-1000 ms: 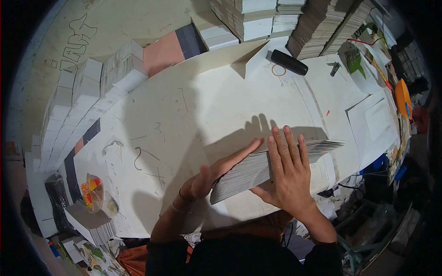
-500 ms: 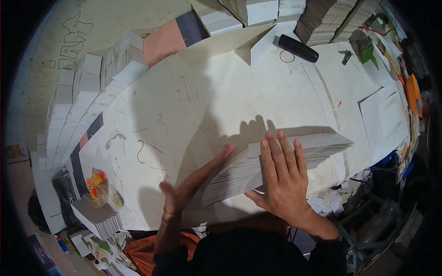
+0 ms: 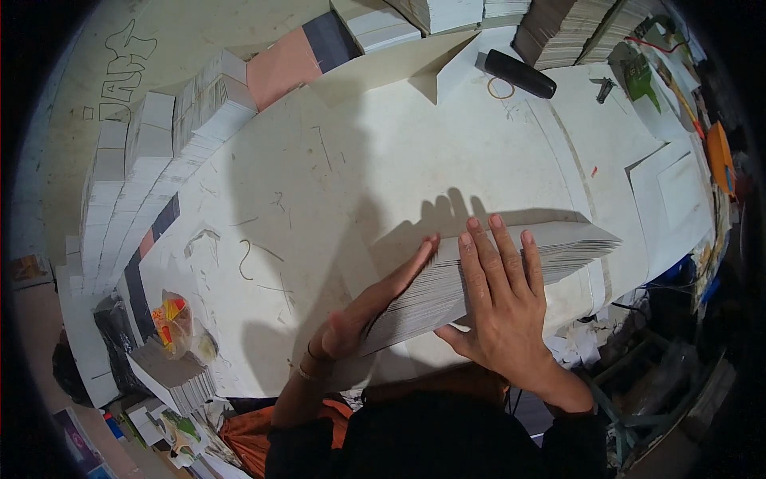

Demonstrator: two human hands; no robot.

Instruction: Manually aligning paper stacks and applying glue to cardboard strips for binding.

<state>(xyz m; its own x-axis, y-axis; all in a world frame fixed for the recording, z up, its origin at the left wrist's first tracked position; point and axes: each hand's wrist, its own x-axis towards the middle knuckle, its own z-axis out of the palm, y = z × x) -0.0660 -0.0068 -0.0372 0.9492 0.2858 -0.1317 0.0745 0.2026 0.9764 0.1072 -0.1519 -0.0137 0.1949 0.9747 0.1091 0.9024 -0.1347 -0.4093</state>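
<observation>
A stack of folded paper sheets (image 3: 431, 291) lies slanted on the white table near its front edge, its many thin edges facing up and toward me. My right hand (image 3: 507, 307) rests flat across the top of the stack, fingers stretched away from me and thumb out to the left. Against the stack's left end presses my left hand (image 3: 375, 303), its palm turned inward and its fingers straight. The underside of the stack is hidden.
Tall white paper stacks (image 3: 152, 152) line the left side. At the back lie a black cylinder (image 3: 519, 73) and a rubber band (image 3: 501, 88). Loose white sheets (image 3: 670, 199) are on the right. A small plastic bag (image 3: 174, 323) sits at the left front edge.
My left hand has moved right and up against the end of the stack. The stack and my right hand have shifted slightly to the right.
</observation>
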